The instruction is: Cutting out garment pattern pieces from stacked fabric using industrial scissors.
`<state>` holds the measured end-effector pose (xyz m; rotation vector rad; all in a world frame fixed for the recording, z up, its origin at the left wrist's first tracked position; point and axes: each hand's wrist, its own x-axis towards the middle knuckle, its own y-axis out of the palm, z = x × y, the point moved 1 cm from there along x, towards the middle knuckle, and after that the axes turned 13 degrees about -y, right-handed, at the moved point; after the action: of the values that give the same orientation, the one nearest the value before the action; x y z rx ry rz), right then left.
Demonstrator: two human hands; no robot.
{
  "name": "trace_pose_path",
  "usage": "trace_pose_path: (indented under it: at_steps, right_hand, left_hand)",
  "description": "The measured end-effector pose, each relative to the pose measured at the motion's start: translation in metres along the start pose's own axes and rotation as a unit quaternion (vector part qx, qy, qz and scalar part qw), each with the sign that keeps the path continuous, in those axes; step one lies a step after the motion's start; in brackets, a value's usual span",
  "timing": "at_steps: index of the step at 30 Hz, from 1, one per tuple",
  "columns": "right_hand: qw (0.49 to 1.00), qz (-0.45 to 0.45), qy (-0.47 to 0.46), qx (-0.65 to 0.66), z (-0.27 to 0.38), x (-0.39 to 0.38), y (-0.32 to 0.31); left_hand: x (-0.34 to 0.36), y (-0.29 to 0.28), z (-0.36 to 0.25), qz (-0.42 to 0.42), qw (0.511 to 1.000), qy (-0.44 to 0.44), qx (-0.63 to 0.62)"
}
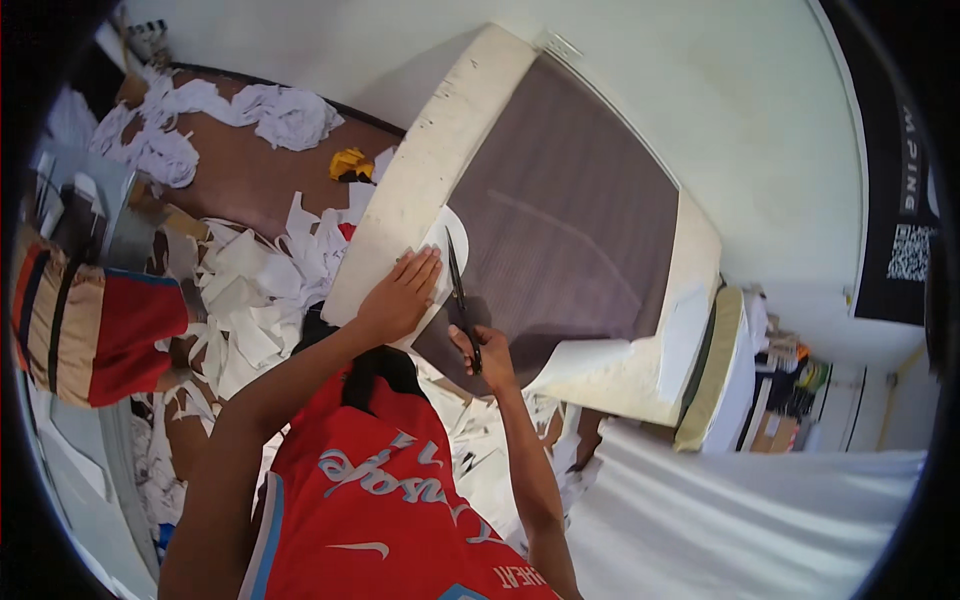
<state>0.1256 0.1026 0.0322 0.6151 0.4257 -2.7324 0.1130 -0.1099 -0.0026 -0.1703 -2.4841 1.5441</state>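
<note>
My right hand (486, 360) is closed round the handles of black scissors (457, 280), whose long blades point away from me. The blades lie over the right part of a white rounded piece (456, 228), which looks like fabric or paper. My left hand (404, 291) rests flat at the left edge of that piece, fingers stretched out. Underneath is a cream work table (400, 215), and a large grey-brown striped sheet (570, 200) covers much of its top. Whether the blades are apart or together cannot be made out.
White fabric scraps (260, 300) are heaped on the floor left of the table, with rolled white strips (290, 115) farther back. A red and beige cloth bundle (120, 330) is at the left. White sheeting (740, 510) spreads at the lower right. A pale wall (760, 130) stands behind the table.
</note>
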Motion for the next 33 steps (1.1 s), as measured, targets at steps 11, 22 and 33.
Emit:
trace_pose_path:
  at_steps: [11, 22, 33]
  right_hand:
    - [0.985, -0.073, -0.14, -0.064, 0.02, -0.052, -0.065]
    - [0.788, -0.528, 0.013, -0.316, -0.157, -0.133, -0.282]
    - [0.815, -0.457, 0.011, -0.356, -0.176, -0.148, -0.388]
  left_hand:
    - [-0.014, -0.042, 0.02, 0.116, 0.982, -0.112, 0.095]
    - [0.105, -0.03, -0.2, 0.171, 0.977, -0.115, -0.054]
    - [0.165, 0.168, -0.31, 0.444, 0.831, -0.249, -0.222]
